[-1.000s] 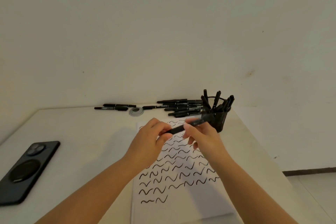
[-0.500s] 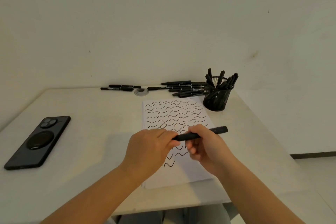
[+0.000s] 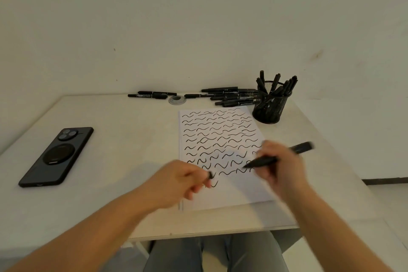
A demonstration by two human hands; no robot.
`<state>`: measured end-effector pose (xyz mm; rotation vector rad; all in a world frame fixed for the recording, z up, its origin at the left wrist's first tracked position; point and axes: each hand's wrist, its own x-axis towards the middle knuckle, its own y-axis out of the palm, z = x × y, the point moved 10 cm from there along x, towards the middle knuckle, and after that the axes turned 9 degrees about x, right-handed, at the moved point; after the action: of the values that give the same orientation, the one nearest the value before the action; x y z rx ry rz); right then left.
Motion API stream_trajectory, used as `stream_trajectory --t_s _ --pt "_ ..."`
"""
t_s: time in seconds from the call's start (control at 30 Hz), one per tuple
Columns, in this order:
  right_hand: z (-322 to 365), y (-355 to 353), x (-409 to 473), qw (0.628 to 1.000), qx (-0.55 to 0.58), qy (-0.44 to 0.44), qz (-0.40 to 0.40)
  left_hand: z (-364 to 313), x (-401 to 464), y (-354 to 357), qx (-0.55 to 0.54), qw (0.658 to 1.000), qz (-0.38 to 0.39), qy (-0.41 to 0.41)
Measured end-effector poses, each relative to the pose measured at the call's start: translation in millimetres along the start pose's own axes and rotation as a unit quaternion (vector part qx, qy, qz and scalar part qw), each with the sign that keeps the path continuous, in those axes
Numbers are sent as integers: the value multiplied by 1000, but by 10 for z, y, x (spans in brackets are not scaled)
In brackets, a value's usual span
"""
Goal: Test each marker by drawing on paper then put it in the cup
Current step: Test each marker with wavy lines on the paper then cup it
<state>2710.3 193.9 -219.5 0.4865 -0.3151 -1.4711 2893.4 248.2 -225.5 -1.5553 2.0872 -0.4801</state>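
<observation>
Over the lower right of the paper sheet, the right hand grips a black marker w/ fingers curled round the barrel; tip end points down-left toward the sheet, just above the last squiggles, back end sticks up-right past the knuckles. Can't tell if the tip touches the paper, hand is blurred. Left of that grip, the left hand pinches a small black cap btw fingertips, hovering at the sheet's lower left, beside the bottom squiggles. Paper is covered w/ rows of black wavy lines. Beyond the right hand, at the sheet's far right corner, a black mesh cup stands upright, full of markers. Left of the cup, loose markers lie along the wall edge of the table, a grey grommet among them. Well left of both hands, a dark phone lies face down.
</observation>
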Motion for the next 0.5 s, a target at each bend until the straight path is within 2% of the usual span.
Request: stream_trajectory --t_s 0.03,0.1,0.17,0.27,0.37,0.43,0.5 --pt "146 -184 40 999 9 -28 -32 153 -18 -128 -54 998 -19 -34" --pt "314 -314 70 993 -87 -69 -39 354 -30 -382 -117 989 -70 -66" --pt "157 -129 59 974 -217 -57 18 355 32 -531 -52 990 -125 -46" --pt "-146 245 -15 952 -285 -47 99 110 156 -480 104 980 -166 25" --pt "-162 264 -47 948 -297 -92 68 69 258 -260 203 967 -152 40" --pt "-154 168 -72 935 -335 -115 22 97 284 -210 205 965 -158 48" --pt "-184 163 -97 928 -354 -112 19 117 292 -212 184 967 -167 55"
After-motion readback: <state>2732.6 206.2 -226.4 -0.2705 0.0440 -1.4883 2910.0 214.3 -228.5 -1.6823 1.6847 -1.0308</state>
